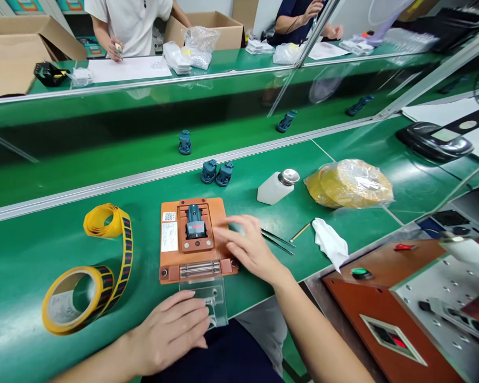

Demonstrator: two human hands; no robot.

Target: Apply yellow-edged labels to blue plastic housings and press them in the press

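Note:
An orange-brown fixture point(167, 260) lies on the bench before me, with a dark blue device point(196, 226) seated in its recess. The device looks like a small tool housing with red lettering. A hinged clear plastic flap point(222, 298) is folded back toward me at the fixture's near edge. Across the flap's left part rests my left hand point(175, 324), its fingers stretched flat. My right hand point(249, 244) is beside the fixture's right edge, fingers apart and holding nothing; its fingertips are slightly blurred, so contact is unclear.
At left stands a roll of yellow labels point(50, 314) with its strip curling back. To the right are tweezers point(277, 242), a white bottle point(269, 189), a cloth point(330, 244), wrapped yellow rolls point(347, 183) and an orange machine point(355, 298). Blue housings point(224, 174) stand near the rail; two people work beyond.

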